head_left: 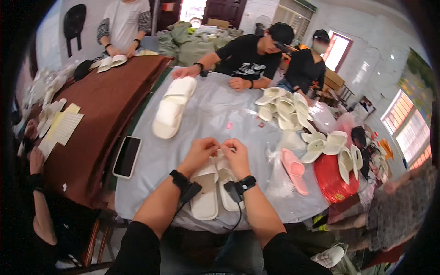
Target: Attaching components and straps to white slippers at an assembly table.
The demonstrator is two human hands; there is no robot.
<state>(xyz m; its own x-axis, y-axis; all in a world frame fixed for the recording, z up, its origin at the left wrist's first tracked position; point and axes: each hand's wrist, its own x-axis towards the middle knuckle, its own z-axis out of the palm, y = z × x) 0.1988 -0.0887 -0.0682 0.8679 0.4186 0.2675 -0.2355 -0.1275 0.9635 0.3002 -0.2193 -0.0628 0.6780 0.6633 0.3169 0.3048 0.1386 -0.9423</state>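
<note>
A pair of white slippers lies in front of me, toes away, near the table's front edge: a left slipper and a right slipper, partly covered by my wrists and cables. Over their far ends, my left hand and my right hand come together, thumbs and fingertips pinched. Whatever lies between the fingertips is too small or hidden to make out. Farther off to the left, more white slippers lie close together, with a co-worker's hand at their far end.
A phone lies at the left edge of the grey-covered table. To the right are a pink slipper, a pile of pale slippers and a red wrapped roll. A brown table adjoins on the left; several people work around.
</note>
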